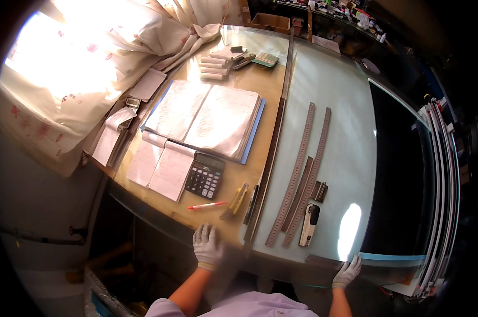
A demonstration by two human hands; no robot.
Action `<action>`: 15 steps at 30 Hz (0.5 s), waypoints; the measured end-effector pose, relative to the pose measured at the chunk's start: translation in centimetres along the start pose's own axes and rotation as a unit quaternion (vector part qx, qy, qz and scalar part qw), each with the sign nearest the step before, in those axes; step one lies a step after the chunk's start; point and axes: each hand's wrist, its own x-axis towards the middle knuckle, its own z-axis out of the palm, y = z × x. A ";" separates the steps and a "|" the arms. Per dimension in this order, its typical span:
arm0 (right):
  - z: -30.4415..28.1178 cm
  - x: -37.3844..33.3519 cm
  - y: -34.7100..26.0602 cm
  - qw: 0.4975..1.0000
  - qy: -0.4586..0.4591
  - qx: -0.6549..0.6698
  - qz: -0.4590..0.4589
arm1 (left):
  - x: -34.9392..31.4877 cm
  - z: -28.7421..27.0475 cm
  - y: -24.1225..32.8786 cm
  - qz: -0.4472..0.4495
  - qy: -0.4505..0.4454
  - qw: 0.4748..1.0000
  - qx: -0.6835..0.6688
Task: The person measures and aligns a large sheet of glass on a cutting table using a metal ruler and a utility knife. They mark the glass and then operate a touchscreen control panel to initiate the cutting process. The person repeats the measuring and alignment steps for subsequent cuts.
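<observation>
My left hand (208, 248), in a white glove, rests at the near edge of the wooden tabletop (239, 224) with its fingers stretched out and nothing in them. Nearest to it are a red-and-white pen (207, 206) and a yellow utility knife (236, 201). Gloved in white too, my right hand (347, 272) lies on the near edge of the pale glass surface (347, 158), fingers extended. Several metal rulers (297, 177) lie lengthwise on that glass. A white-and-black cutter-like tool (309, 226) and a small dark metal piece (319, 191) lie beside them.
An open ledger (218, 119), a notepad (170, 169) and a black calculator (204, 176) cover the left half. A black marker (251, 205) lies by the dark divider strip (273, 153). Upright sheets (442, 195) stand at the right; a curtain (54, 105) hangs left.
</observation>
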 end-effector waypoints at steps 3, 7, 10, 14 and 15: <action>0.2 -0.2 -0.3 1.000 0.002 0.006 0.001 | -0.2 0.1 -0.4 -0.001 0.007 1.000 0.007; -0.4 -0.5 -0.5 1.000 0.019 0.010 0.019 | 0.7 0.4 0.4 0.016 0.005 0.999 0.038; -2.1 -0.1 -0.7 0.998 0.025 0.064 -0.001 | -0.2 1.1 1.9 0.004 0.055 0.998 0.006; -3.4 -2.8 5.0 0.984 0.062 0.165 -0.028 | -1.8 0.8 12.7 -0.082 -0.007 0.975 -0.208; -3.7 -4.3 6.9 0.980 0.078 0.184 -0.002 | -2.9 1.6 16.2 0.008 0.051 0.966 -0.253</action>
